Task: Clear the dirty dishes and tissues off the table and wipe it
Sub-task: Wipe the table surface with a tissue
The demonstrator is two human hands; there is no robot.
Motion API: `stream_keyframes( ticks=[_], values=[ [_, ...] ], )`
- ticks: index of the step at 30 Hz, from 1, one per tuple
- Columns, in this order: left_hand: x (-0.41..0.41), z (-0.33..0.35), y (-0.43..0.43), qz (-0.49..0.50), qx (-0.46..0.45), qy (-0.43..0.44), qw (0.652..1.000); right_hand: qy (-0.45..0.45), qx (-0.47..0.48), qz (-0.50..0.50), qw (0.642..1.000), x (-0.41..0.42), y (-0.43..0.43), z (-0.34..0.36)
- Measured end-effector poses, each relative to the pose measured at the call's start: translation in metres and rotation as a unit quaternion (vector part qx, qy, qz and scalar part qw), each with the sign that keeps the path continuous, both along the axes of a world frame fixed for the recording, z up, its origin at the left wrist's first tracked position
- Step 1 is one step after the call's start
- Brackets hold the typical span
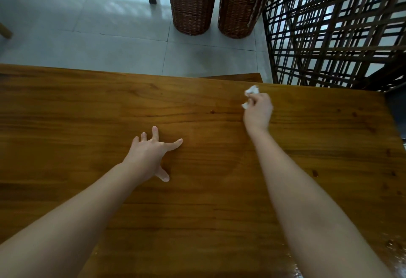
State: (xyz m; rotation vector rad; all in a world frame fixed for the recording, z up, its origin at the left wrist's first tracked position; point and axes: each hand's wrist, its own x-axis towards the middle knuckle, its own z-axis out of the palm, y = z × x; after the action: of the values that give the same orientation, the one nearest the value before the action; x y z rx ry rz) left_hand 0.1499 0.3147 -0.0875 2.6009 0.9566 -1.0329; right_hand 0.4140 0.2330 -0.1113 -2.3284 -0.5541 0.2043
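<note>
The person's right hand hovers over the far side of the brown wooden counter. Its grip pinches a crumpled white paper tissue, which pokes out past the curled fingers. The left hand rests near the counter's middle, its grip spread, with fingertips and thumb on the wood. Clearing seems nearly done, as the tissue is the only litter in view. The next move likely calls for carrying it past the far edge to one of the two tall brown wicker baskets on the pale tiled floor, if they serve as bins. After that a cloth is needed for wiping.
</note>
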Motion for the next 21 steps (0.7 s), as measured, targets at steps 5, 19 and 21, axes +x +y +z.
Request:
stream_keyframes(
  ticks=[5, 19, 21],
  values=[
    [0.003, 0.003, -0.002, 0.004, 0.006, 0.007, 1.0, 0.0, 0.041, 0.18, 0.983, -0.088, 0.018, -0.012],
    [0.001, 0.002, -0.001, 0.01, -0.011, -0.011, 1.0, -0.042, 0.002, 0.191, 0.981, -0.059, 0.035, -0.005],
    [0.001, 0.004, -0.001, 0.013, -0.019, -0.013, 1.0, -0.022, -0.002, 0.159, 0.987, -0.058, 0.048, -0.003]
  ],
)
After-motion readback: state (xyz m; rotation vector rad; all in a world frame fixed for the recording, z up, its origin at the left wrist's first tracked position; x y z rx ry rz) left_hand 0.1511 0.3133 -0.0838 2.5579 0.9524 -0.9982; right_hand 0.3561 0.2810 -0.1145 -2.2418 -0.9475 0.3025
